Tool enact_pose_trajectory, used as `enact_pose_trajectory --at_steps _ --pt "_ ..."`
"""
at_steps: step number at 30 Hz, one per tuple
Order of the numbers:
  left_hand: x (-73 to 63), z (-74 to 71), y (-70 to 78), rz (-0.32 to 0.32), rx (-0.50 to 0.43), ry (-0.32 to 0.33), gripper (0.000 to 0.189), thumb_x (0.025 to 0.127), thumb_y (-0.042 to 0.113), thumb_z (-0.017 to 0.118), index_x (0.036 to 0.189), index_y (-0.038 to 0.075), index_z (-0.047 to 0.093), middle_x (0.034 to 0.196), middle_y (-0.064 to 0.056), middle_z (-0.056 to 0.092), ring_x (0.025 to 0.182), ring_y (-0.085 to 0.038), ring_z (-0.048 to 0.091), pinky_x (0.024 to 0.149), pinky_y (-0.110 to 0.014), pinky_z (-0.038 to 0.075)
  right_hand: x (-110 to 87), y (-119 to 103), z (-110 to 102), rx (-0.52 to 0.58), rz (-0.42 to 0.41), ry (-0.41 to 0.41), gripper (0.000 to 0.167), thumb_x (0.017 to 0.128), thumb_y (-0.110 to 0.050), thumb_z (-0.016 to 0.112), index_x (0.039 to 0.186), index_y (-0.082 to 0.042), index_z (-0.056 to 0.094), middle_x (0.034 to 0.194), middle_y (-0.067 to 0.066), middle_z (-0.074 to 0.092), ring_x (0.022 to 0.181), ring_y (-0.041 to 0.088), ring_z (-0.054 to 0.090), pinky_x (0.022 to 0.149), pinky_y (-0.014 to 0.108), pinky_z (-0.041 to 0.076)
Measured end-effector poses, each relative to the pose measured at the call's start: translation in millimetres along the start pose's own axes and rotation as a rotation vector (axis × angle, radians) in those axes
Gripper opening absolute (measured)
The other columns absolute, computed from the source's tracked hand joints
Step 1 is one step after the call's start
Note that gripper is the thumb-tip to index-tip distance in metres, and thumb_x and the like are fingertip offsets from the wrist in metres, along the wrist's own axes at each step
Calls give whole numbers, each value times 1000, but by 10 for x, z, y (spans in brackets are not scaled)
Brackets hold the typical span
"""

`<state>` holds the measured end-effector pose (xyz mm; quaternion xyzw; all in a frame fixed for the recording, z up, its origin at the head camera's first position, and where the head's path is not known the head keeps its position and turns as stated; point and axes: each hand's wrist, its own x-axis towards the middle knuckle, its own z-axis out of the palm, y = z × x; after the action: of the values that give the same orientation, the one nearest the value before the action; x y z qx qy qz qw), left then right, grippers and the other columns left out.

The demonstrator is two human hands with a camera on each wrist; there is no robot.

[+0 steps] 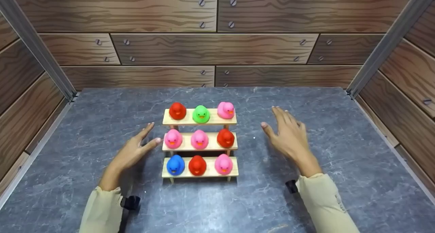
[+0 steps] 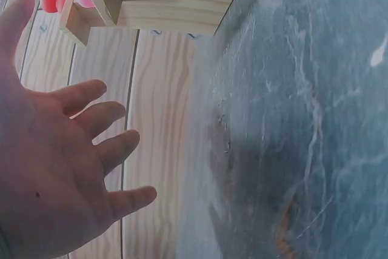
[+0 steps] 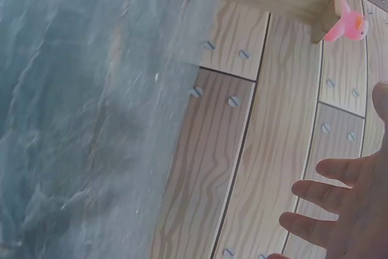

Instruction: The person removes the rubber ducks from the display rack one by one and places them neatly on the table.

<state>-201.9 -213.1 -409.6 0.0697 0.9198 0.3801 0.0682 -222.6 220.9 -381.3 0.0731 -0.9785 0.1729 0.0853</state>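
A three-tier wooden stand [image 1: 210, 172] holds rubber ducks in three rows. On the top tier sit a red duck [image 1: 177, 110], a green duck [image 1: 201, 114] and a pink duck [image 1: 226, 110]. The middle tier bears two pink ducks and a red duck [image 1: 225, 138]. Along the bottom are a blue duck [image 1: 175, 165], a red duck [image 1: 197, 165] and a pink duck [image 1: 223, 164]. My left hand [image 1: 131, 151], fingers spread, is just left of the stand's middle tier. My right hand [image 1: 289, 132] is farther off to the right, its fingers extended. Both hold nothing.
The stand rests on a grey marbled tabletop [image 1: 258, 199]. Wood-patterned panels [image 1: 214, 49] wall the back and both sides, with metal corner posts [image 1: 384, 42] at the back left and right. A black wrist device [image 1: 130, 202] sits at each cuff.
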Motion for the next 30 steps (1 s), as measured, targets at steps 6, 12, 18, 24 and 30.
enact_pose_trajectory --at_steps 6,12,18,24,30 --pt "15 27 -9 29 -84 1 74 95 49 48 155 14 20 159 -18 19 145 -43 18 114 -62 15 39 -104 20 10 -35 19 77 97 -60 37 152 -8 25 156 16 30 142 41 28 109 62 22" --pt "17 91 -38 17 -109 -2 79 93 49 53 155 12 19 158 -20 21 145 -42 20 115 -59 16 85 -228 54 22 -62 14 78 96 -60 39 152 -8 25 156 16 32 142 39 29 110 60 22" --pt "39 156 -69 52 -216 -3 82 89 40 64 153 9 23 157 -21 24 145 -39 23 116 -56 18 124 -338 79 47 -83 5 76 96 -56 45 153 -9 25 155 15 32 142 38 30 111 58 23" --pt "58 194 -76 103 -323 -15 82 86 29 70 151 4 27 153 -24 32 141 -41 32 114 -54 25 166 -434 102 77 -115 8 74 96 -53 48 152 -8 28 154 16 35 141 37 33 112 58 25" --pt "53 222 -80 134 -399 -44 77 87 23 70 150 4 31 151 -22 37 136 -40 40 112 -53 30 210 -537 88 105 -131 -20 73 96 -54 47 151 -9 30 154 15 34 142 36 32 112 62 23"
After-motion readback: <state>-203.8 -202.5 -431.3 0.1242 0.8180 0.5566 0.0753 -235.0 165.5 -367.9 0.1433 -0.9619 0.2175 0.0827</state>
